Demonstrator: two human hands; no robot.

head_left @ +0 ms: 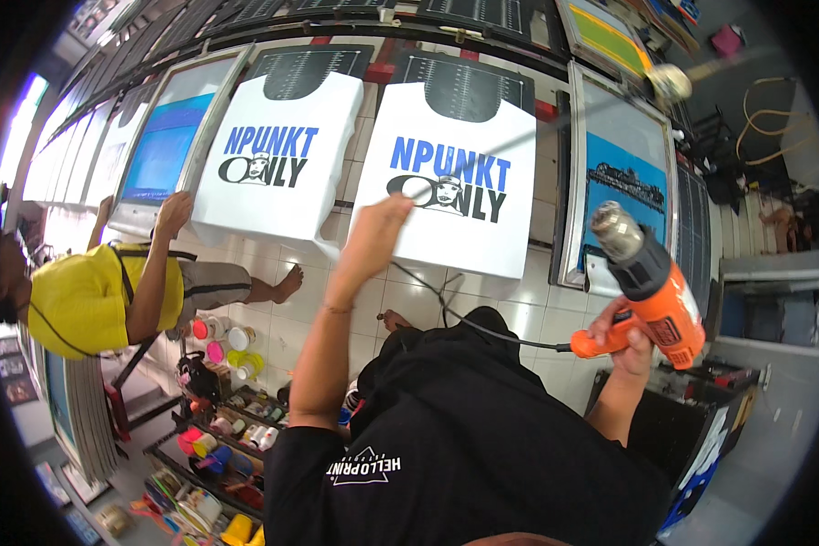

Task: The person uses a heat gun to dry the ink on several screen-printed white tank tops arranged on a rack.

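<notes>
Left hand (379, 227) flat on lower left edge of white printed T-shirt (455, 173) stretched over dark platen, fingers loose, gripping nothing. Right hand (630, 335) clenched round handle of orange-and-black heat gun (651, 282), nozzle aimed up-left, held off shirt's right edge. Framed blue printing screen (623, 182) just beside that edge. Second white printed T-shirt (278, 150) left, narrow gap between. Another person's hand (173, 214) on far-left screen frame (168, 146).

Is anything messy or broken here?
Nothing looks broken. Both white shirts lie flat on their boards. The left hand touches one, the right hand holds an orange heat gun. Paint tubs crowd the floor shelves.
</notes>
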